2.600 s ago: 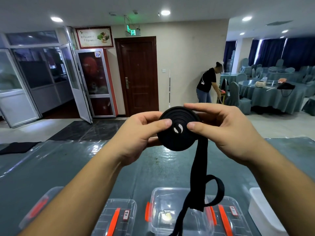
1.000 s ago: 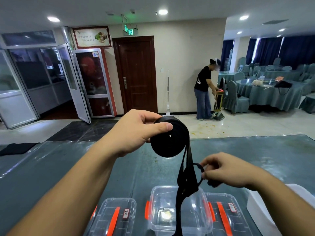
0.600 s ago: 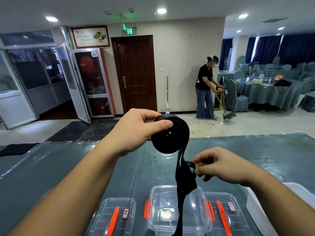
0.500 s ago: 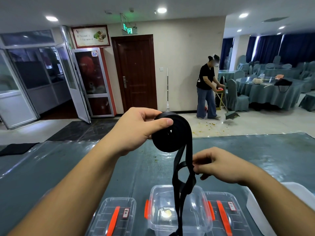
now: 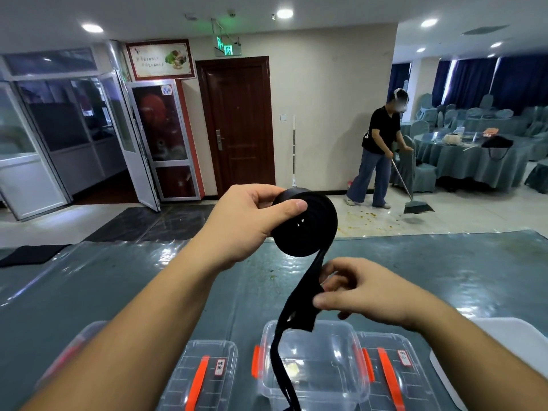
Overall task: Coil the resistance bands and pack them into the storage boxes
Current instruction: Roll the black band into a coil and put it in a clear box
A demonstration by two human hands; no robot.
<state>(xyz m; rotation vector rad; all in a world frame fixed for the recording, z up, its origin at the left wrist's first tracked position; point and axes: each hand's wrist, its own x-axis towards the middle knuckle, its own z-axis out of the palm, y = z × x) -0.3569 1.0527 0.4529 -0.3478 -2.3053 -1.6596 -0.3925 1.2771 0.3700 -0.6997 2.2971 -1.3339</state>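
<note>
**Loose tail could undo your coil**

You are holding the coil (image 5: 305, 223) of the black resistance band up at about 12 o'clock from the storage boxes, your left hand (image 5: 246, 223) clamping it with the thumb pressing across the near face and the fingers curling behind. The tail (image 5: 299, 304) is hanging from the coil's 5 o'clock edge, and your right hand (image 5: 358, 292) is pinching it between thumb and fingers just below the coil; the rest is dangling over the open box (image 5: 314, 360) at 6 o'clock and running out of view at the bottom.

The tail is looking bunched and twisted where you are pinching it. If you are winding it on like that, it will probably be lying unevenly, making the coil bulge and slip sideways. The thumb is the only thing visibly keeping the wraps together, so easing it while you are pulling the tail could let the layers spring loose. The dangling end might also be snagging on the box rim or its orange latch (image 5: 256, 360) as you draw it up
</note>
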